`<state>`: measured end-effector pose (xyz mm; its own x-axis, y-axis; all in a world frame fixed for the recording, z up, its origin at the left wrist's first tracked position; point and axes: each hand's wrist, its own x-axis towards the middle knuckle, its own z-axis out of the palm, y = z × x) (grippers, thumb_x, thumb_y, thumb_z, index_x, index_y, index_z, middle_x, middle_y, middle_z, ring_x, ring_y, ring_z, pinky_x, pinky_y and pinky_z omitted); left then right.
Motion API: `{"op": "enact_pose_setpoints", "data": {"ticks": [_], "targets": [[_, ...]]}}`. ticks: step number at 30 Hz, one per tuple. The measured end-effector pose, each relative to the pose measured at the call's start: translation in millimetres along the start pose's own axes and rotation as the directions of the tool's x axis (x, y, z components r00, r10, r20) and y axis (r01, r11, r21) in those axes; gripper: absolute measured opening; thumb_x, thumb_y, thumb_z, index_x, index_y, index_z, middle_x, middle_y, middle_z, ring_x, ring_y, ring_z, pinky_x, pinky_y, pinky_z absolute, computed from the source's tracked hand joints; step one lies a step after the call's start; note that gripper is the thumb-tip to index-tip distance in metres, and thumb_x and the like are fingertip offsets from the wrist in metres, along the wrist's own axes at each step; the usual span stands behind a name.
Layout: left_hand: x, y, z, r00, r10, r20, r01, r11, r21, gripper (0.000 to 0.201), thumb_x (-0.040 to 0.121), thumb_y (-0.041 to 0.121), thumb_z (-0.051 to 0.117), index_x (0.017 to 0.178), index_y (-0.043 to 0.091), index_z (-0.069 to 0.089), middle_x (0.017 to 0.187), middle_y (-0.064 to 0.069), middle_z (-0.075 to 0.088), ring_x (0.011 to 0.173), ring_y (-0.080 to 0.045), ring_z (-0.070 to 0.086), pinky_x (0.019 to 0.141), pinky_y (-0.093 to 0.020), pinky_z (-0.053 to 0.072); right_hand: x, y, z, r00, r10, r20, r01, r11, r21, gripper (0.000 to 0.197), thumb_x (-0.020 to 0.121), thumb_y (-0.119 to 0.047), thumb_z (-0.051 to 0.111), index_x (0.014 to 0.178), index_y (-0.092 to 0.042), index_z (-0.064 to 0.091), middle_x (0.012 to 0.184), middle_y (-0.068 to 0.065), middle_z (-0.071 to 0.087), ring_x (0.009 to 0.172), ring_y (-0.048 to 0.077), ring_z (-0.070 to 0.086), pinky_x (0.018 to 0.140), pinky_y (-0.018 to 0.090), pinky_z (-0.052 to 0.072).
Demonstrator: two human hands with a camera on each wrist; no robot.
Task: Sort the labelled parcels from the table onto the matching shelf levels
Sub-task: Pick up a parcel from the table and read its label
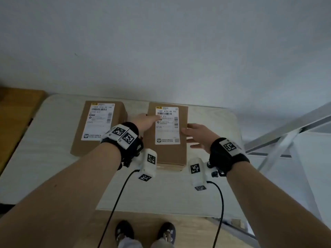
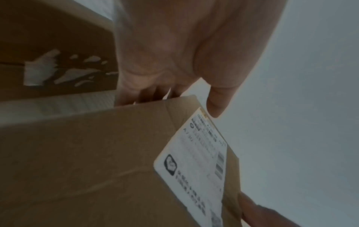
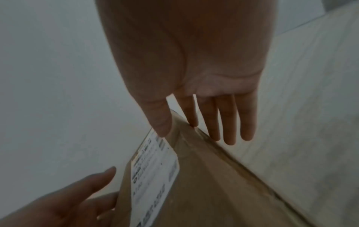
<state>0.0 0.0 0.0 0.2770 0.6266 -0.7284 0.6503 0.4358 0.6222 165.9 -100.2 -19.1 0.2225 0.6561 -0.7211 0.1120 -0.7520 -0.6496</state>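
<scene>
From the head view, two cardboard parcels lie on the tabletop [image 1: 53, 122]; the right parcel [image 1: 168, 149] sits between the left hand [image 1: 145, 122] and right hand [image 1: 198, 136], fingers straight and spread, not yet gripping.

The left wrist view shows the fingers dropping behind its far corner.

The right wrist view shows straight fingers [image 3: 229, 122] beside its side wall. It looks stiff, probably light; hold opposite sides.
</scene>
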Motion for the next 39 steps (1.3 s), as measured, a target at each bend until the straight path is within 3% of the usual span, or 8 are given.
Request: {"op": "enact_pose_setpoints", "data": {"ticks": [5, 7, 11, 17, 23, 28, 33, 39], "targets": [[-4, -3, -3, 1.0, 0.011, 0.021, -0.01, 0.996, -0.091, 0.071, 0.089, 0.048, 0.054, 0.147, 0.01, 0.038, 0.149, -0.01, 0.046, 0.135, -0.031, 0.042, 0.111, -0.05, 0.035, -6, 4, 6, 0.999, -0.024, -0.023, 0.028, 0.981, 0.193, 0.045, 0.094, -0.025, 0.053, 0.139, -0.019, 0.048, 0.125, 0.006, 0.066, 0.115, 0.027, 0.062, 0.102, 0.044, 0.046], [-19, 1, -3, 0.999, 0.051, 0.016, -0.047, 0.984, -0.173, 0.059, 0.093, 0.042, 0.053, 0.141, 0.009, 0.046, 0.139, -0.006, 0.055, 0.124, -0.026, 0.05, 0.11, -0.048, 0.036, -16, 0, 7, 0.997, -0.046, -0.065, 0.061, 0.967, 0.249, 0.044, 0.095, -0.021, 0.052, 0.139, -0.02, 0.048, 0.122, 0.005, 0.067, 0.109, 0.025, 0.063, 0.101, 0.044, 0.047], [-57, 9, -13, 0.986, 0.168, 0.01, -0.157, 0.939, -0.307, 0.031, 0.098, 0.034, 0.048, 0.121, 0.017, 0.059, 0.1, 0.006, 0.065, 0.093, -0.015, 0.058, 0.089, -0.04, 0.046, -47, -17, 7, 0.978, -0.146, -0.152, 0.19, 0.921, 0.34, 0.043, 0.096, -0.017, 0.051, 0.138, -0.022, 0.051, 0.113, 0.001, 0.068, 0.099, 0.021, 0.063, 0.097, 0.04, 0.048], [-123, 17, -38, 0.941, 0.33, -0.077, -0.325, 0.814, -0.481, 0.019, 0.097, 0.03, 0.048, 0.09, 0.025, 0.065, 0.091, 0.005, 0.066, 0.094, -0.017, 0.058, 0.078, -0.035, 0.046, -113, -38, 12, 0.91, -0.312, -0.274, 0.405, 0.813, 0.419, 0.041, 0.095, -0.015, 0.052, 0.135, -0.024, 0.054, 0.095, -0.007, 0.072, 0.096, 0.014, 0.066, 0.097, 0.039, 0.048], [-182, 22, -56, 0.852, 0.496, -0.17, -0.516, 0.736, -0.439, 0.025, 0.098, 0.028, 0.045, 0.091, 0.03, 0.069, 0.078, 0.017, 0.071, 0.087, -0.009, 0.061, 0.067, -0.028, 0.044, -172, -59, 26, 0.827, -0.444, -0.345, 0.558, 0.728, 0.398, 0.042, 0.095, -0.011, 0.051, 0.134, -0.024, 0.055, 0.103, -0.003, 0.072, 0.102, 0.015, 0.065, 0.099, 0.04, 0.048], [-220, 25, -71, 0.778, 0.586, -0.228, -0.622, 0.664, -0.414, 0.031, 0.098, 0.028, 0.046, 0.123, 0.03, 0.064, 0.095, 0.015, 0.072, 0.096, -0.008, 0.064, 0.079, -0.032, 0.047, -209, -76, 33, 0.754, -0.526, -0.395, 0.653, 0.67, 0.353, 0.041, 0.094, -0.011, 0.052, 0.131, -0.027, 0.058, 0.11, -0.002, 0.072, 0.104, 0.013, 0.065, 0.093, 0.034, 0.05], [-243, 21, -81, 0.739, 0.628, -0.245, -0.658, 0.594, -0.462, 0.032, 0.097, 0.026, 0.047, 0.124, 0.031, 0.064, 0.101, 0.012, 0.072, 0.105, -0.012, 0.063, 0.095, -0.041, 0.047, -230, -87, 38, 0.698, -0.577, -0.424, 0.712, 0.625, 0.32, 0.038, 0.093, -0.011, 0.053, 0.125, -0.03, 0.062, 0.109, -0.003, 0.073, 0.104, 0.012, 0.065, 0.094, 0.034, 0.05], [-257, 19, -87, 0.715, 0.643, -0.276, -0.68, 0.546, -0.489, 0.032, 0.097, 0.023, 0.049, 0.126, 0.028, 0.061, 0.103, 0.009, 0.071, 0.104, -0.013, 0.063, 0.099, -0.044, 0.046, -243, -92, 45, 0.662, -0.608, -0.438, 0.746, 0.593, 0.305, 0.037, 0.093, -0.011, 0.053, 0.122, -0.032, 0.063, 0.104, -0.007, 0.072, 0.1, 0.009, 0.064, 0.092, 0.032, 0.049]]}}
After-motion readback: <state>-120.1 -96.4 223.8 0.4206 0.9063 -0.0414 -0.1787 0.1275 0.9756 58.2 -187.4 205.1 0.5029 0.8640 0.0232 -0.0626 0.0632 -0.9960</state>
